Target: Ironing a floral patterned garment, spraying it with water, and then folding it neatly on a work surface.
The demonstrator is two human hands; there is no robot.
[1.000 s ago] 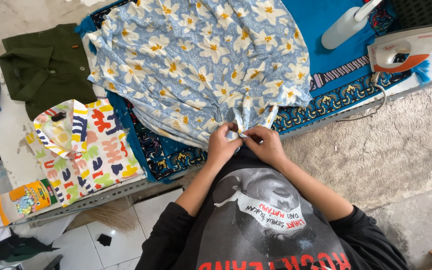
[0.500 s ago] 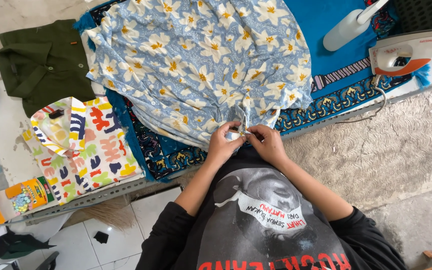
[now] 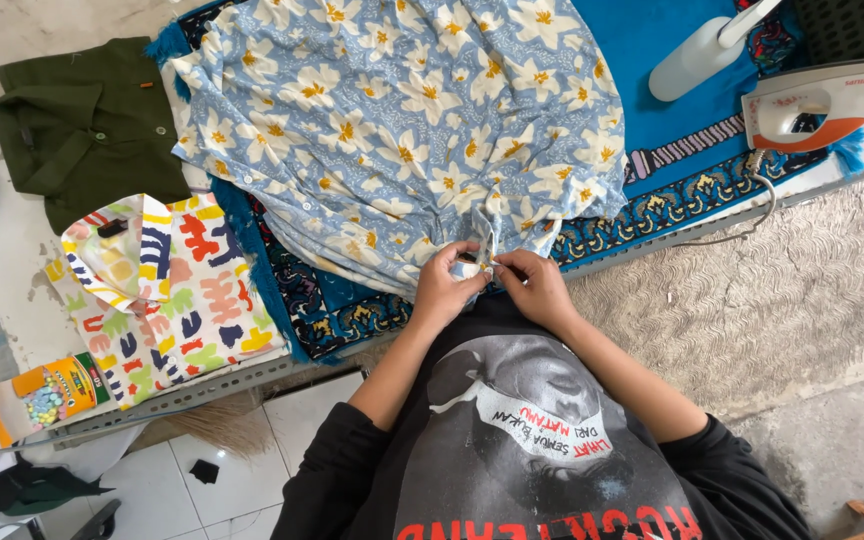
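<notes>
While both hands pinch the floral shirt (image 3: 392, 130) hem at the table's near edge | left hand (image 3: 444, 290), right hand (image 3: 537, 288) closed on fabric, fingertips together | gripped spot hidden by fingers | iron (image 3: 817, 102) cut off at the frame edge

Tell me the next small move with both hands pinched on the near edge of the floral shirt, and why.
Probably finish working the spot at the shirt's front edge. The left hand and right hand both pinch the blue floral shirt at one point on its near edge, fingertips almost meeting; whether it is a button cannot be told. The rest lies spread on the blue patterned cloth, and the iron stands aside.
</notes>
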